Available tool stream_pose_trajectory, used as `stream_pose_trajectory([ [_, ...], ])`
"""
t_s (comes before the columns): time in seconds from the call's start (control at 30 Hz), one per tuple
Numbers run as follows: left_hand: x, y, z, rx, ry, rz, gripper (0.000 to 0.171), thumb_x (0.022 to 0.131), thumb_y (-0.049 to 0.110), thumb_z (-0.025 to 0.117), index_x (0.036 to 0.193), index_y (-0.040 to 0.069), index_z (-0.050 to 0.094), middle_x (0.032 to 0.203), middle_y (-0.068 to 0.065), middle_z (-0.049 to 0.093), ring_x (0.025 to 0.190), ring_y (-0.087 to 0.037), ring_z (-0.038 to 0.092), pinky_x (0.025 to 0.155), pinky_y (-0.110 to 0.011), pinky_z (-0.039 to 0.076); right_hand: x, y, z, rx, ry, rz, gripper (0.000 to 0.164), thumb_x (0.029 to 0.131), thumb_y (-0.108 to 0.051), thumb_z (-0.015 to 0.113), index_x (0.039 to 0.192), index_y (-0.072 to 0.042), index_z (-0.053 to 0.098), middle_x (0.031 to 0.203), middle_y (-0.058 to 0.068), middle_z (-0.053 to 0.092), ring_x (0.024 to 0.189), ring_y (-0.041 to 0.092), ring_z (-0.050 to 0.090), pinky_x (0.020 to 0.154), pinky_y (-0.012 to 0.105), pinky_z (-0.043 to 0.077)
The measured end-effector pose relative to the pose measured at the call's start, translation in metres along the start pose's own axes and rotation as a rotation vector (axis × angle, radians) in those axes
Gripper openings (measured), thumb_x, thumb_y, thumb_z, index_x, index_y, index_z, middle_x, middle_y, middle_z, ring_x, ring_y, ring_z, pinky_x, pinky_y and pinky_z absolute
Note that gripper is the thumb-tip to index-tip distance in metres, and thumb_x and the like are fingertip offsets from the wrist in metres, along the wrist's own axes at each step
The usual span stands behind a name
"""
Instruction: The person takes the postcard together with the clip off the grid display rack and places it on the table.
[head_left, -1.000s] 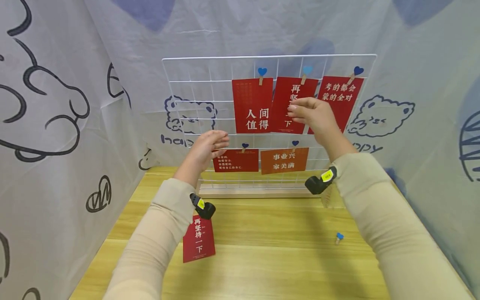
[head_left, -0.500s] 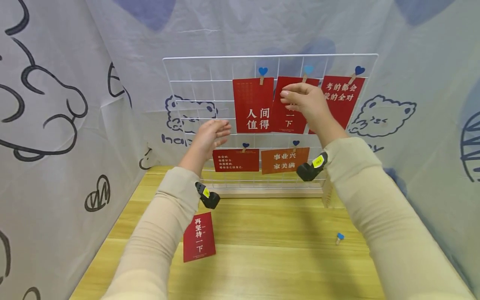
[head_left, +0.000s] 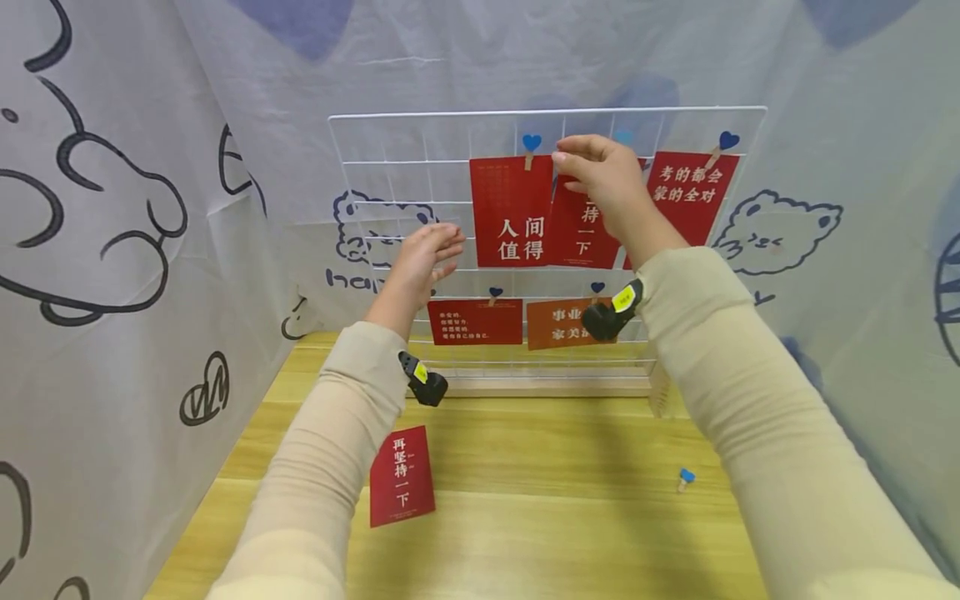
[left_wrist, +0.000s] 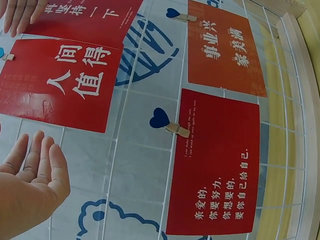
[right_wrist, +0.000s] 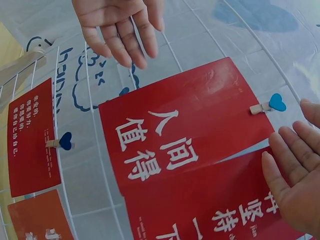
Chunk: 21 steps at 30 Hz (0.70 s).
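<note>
My right hand [head_left: 611, 183] is raised in front of the upper middle red card [head_left: 585, 225], its fingers loosely bent and holding nothing. The fingertips overlap the edge of the red card with four large characters [head_left: 510, 204], below its blue heart clothespin [head_left: 531, 143]. In the right wrist view my right palm [right_wrist: 297, 185] faces the cards. Left of that four-character card is my left hand [head_left: 423, 267], fingers relaxed, nothing in them. The left wrist view shows the left hand [left_wrist: 37, 172] just below the card's side edge. Both cards hang from a white wire grid [head_left: 405, 162].
A third red card [head_left: 690, 196] hangs at upper right. Below hang a wide red card [head_left: 476, 322] and an orange card [head_left: 558, 325]. On the wooden table [head_left: 540, 500] lie a red card [head_left: 402, 479] and a blue heart clothespin [head_left: 686, 479]. A patterned cloth [head_left: 247, 275] surrounds everything.
My right hand has risen and shifted left, from the middle of the upper middle card to its top. My left hand has moved slightly upward. The hanging cards have stayed in place.
</note>
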<state>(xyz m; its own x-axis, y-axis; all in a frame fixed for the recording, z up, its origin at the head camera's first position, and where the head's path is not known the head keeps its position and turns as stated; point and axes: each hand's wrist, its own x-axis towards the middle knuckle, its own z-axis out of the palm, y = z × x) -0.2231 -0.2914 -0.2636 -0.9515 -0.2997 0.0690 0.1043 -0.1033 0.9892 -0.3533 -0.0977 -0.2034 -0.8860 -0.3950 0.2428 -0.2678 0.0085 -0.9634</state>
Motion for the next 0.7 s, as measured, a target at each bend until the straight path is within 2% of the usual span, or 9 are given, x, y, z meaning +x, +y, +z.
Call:
stream_pose_trajectory([
  [0.13, 0.004, 0.000, 0.001, -0.012, -0.014, 0.012, 0.036, 0.091, 0.017, 0.043, 0.121, -0.002, 0.040, 0.120, -0.014, 0.046, 0.107, -0.023, 0.043, 0.091, -0.034, 0.035, 0.008, -0.003, 0.004, -0.011, 0.005, -0.017, 0.044, 0.075, -0.030, 0.064, 0.116, -0.017, 0.055, 0.114, -0.001, 0.053, 0.102, 0.014, 0.048, 0.085, 0.024, 0.040],
  [0.3, 0.008, 0.001, 0.002, -0.025, -0.016, 0.022, 0.035, 0.091, 0.016, 0.043, 0.121, -0.001, 0.041, 0.120, -0.014, 0.046, 0.110, -0.025, 0.042, 0.093, -0.036, 0.033, 0.047, 0.021, 0.002, -0.025, 0.022, -0.045, 0.042, 0.071, -0.035, 0.066, 0.111, -0.025, 0.058, 0.111, -0.006, 0.054, 0.102, 0.012, 0.047, 0.086, 0.026, 0.040],
  [0.37, 0.009, 0.001, 0.002, -0.023, -0.011, 0.024, 0.034, 0.091, 0.016, 0.043, 0.120, -0.001, 0.042, 0.120, -0.014, 0.046, 0.110, -0.024, 0.042, 0.091, -0.035, 0.034, 0.052, 0.022, 0.003, -0.051, 0.025, -0.063, 0.040, 0.073, -0.034, 0.065, 0.111, -0.026, 0.058, 0.111, -0.007, 0.054, 0.102, 0.012, 0.047, 0.087, 0.027, 0.039],
  [0.43, 0.011, 0.002, 0.003, -0.029, -0.008, 0.025, 0.034, 0.091, 0.015, 0.043, 0.121, -0.001, 0.042, 0.121, -0.015, 0.045, 0.110, -0.024, 0.042, 0.090, -0.034, 0.035, 0.043, 0.012, 0.007, -0.094, 0.023, -0.077, 0.039, 0.076, -0.032, 0.063, 0.113, -0.025, 0.057, 0.112, -0.007, 0.054, 0.103, 0.011, 0.047, 0.088, 0.026, 0.038],
  [0.6, 0.015, 0.004, 0.004, -0.030, -0.011, 0.027, 0.035, 0.091, 0.015, 0.042, 0.122, -0.002, 0.040, 0.124, -0.017, 0.042, 0.111, -0.025, 0.041, 0.089, -0.033, 0.036, 0.003, -0.028, 0.020, -0.268, 0.020, -0.077, 0.037, 0.084, -0.027, 0.054, 0.120, -0.019, 0.052, 0.118, -0.006, 0.051, 0.108, 0.009, 0.044, 0.089, 0.021, 0.036],
  [0.7, 0.017, 0.003, 0.005, -0.030, -0.011, 0.021, 0.036, 0.091, 0.014, 0.042, 0.123, -0.002, 0.040, 0.123, -0.016, 0.044, 0.111, -0.025, 0.041, 0.091, -0.033, 0.035, -0.007, -0.040, 0.026, -0.374, 0.015, -0.056, 0.038, 0.086, -0.027, 0.051, 0.123, -0.018, 0.050, 0.120, -0.005, 0.049, 0.108, 0.010, 0.043, 0.088, 0.021, 0.037],
])
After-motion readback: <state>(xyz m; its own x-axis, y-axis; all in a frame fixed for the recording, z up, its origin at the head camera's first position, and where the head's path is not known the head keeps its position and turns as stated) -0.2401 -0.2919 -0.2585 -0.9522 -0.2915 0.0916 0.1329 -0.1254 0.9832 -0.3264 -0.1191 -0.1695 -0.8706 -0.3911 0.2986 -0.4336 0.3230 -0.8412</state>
